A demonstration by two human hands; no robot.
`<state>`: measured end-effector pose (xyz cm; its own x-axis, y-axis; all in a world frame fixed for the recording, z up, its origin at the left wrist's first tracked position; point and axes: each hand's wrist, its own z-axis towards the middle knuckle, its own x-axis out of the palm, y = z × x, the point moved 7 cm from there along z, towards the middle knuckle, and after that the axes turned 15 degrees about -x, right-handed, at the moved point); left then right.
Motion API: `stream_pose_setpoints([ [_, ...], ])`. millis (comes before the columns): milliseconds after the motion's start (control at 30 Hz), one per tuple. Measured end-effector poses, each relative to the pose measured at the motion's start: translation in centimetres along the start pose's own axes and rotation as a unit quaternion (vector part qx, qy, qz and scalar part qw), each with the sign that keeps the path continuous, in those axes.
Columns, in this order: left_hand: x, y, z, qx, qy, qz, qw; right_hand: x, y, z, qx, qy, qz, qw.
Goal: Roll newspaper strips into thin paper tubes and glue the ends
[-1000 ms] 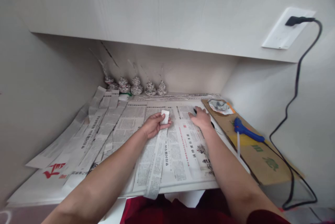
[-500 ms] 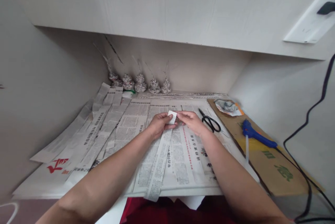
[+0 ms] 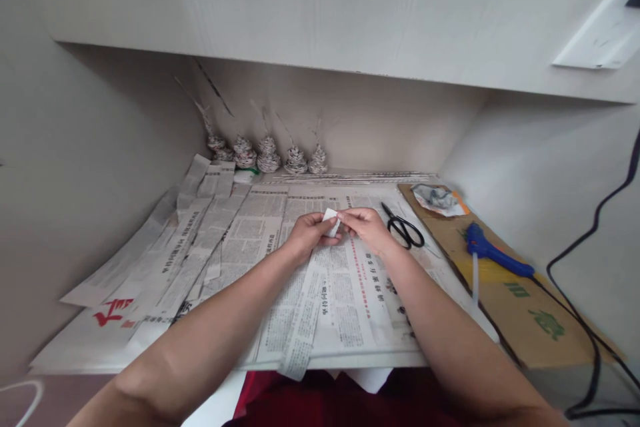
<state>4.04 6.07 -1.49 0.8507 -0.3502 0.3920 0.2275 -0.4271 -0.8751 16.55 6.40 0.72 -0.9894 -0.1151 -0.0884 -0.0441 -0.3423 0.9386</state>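
Observation:
A long newspaper strip (image 3: 306,320) runs from the table's front edge up to my hands, its upper end bent into a small pale corner between them. My left hand (image 3: 311,235) grips that end, with the thumb across the paper. Beside it, my right hand (image 3: 364,226) pinches the corner between thumb and fingertips. Under both hands lie flat sheets of newspaper (image 3: 255,234). Black-handled scissors (image 3: 405,230) rest just right of my right hand.
Several woven paper gourd shapes (image 3: 269,157) stand at the back wall, near thin rolled paper sticks (image 3: 350,178). Cut newspaper strips (image 3: 185,234) pile on the left. A blue glue gun (image 3: 497,255) with a black cord lies on cardboard (image 3: 520,320) at right. A cabinet panel (image 3: 320,14) overhangs the table.
The bent paper end between my hands has turned and looks narrower. My right fingers have curled closer around it. The view has shifted slightly.

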Motion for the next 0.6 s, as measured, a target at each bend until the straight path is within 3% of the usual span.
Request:
stream_pose_setpoints([
  [167,-0.16,-0.1,-0.04,-0.021,0.006,-0.025,0.999,0.08,-0.34,-0.29,0.031,0.043,0.087,0.995],
  [367,-0.23,0.06,0.2,-0.027,0.012,-0.016,0.999,0.7,-0.52,-0.37,0.014,0.076,0.045,0.996],
  [600,-0.07,-0.02,0.02,-0.016,0.004,0.001,1.0,0.7,-0.62,-0.24,0.01,0.062,0.036,0.997],
])
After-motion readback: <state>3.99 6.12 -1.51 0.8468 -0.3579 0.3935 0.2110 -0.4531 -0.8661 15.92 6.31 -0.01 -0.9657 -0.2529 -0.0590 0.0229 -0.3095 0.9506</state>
